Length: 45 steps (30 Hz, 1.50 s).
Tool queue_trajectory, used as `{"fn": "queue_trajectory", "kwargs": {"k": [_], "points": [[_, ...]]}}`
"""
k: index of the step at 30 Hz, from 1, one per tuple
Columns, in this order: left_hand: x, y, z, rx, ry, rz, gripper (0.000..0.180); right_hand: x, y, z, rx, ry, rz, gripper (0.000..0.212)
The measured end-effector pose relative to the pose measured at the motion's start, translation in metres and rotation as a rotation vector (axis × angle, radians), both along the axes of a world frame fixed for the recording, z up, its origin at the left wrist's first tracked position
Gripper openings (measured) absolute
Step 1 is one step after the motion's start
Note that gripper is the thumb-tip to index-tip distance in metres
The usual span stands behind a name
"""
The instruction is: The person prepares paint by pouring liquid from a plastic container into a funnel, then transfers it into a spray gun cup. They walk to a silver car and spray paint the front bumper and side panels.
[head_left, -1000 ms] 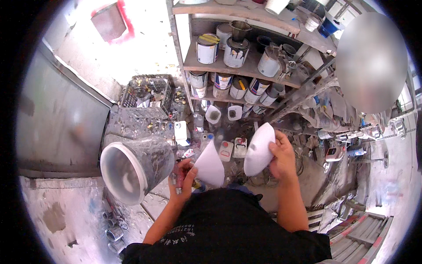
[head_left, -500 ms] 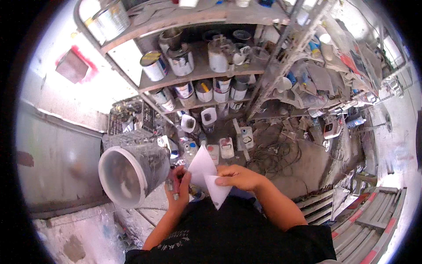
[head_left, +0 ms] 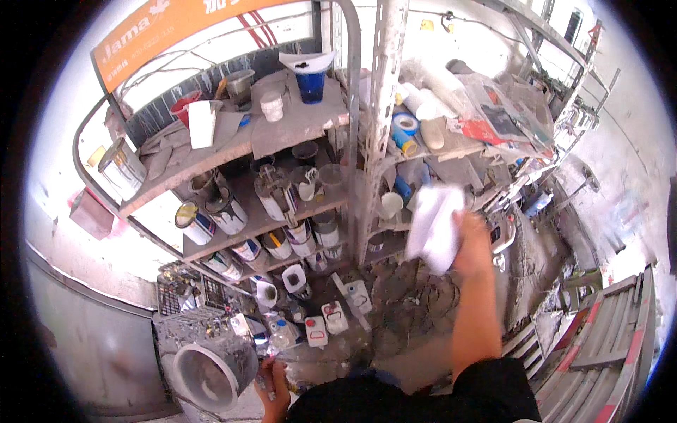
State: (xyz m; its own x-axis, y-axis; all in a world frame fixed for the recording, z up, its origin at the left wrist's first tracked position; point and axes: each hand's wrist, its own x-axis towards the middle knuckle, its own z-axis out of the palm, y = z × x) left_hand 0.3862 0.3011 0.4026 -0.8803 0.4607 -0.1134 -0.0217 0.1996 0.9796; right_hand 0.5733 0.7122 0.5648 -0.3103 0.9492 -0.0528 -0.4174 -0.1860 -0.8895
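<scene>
Reaching: we judge our right hand (head_left: 471, 243) is carrying the white paper (head_left: 434, 227) up toward the shelves (head_left: 296, 134), fingers clenched on its lower right edge.
Paper: blurred, just left of and above the grip; its long axis looks near upright, free end toward the shelf.
Next: a steady aim at a shelf gap beyond the grip.
Left hand (head_left: 275, 388): low, closed on a small tool beside the grey bucket (head_left: 211, 363).

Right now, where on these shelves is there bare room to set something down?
The top shelf has a bare patch between the white cup and the blue cup. The middle shelf is packed with paint cans. The right shelf is crowded with tape rolls and papers. The right hand holds white paper.
</scene>
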Motion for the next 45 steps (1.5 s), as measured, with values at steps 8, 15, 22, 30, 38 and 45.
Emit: {"fn": "queue_trajectory", "kwargs": {"k": [8,15,22,30,38,45], "points": [[0.014,0.007,-0.005,0.052,0.024,0.093,0.022,-0.061,0.240,0.134,0.176,0.107,0.059,0.032],[0.009,-0.008,-0.004,0.019,0.017,0.146,0.020,-0.038,0.123,0.047,0.324,-0.114,-0.316,0.033],[-0.015,-0.042,0.014,0.087,-0.120,0.180,0.020,-0.073,-0.087,-0.080,0.082,-0.364,0.233,0.017],[-0.085,-0.127,0.004,0.169,-0.114,0.051,0.029,-0.174,-0.355,-0.125,0.701,-0.462,0.602,0.019],[-0.162,-0.264,0.005,0.199,-0.176,-0.039,0.029,-0.247,-0.520,-0.151,0.982,-0.359,1.032,0.035],[-0.186,-0.317,0.028,0.274,-0.049,-0.143,0.024,-0.272,-0.578,-0.123,1.089,-0.415,1.160,0.048]]}}
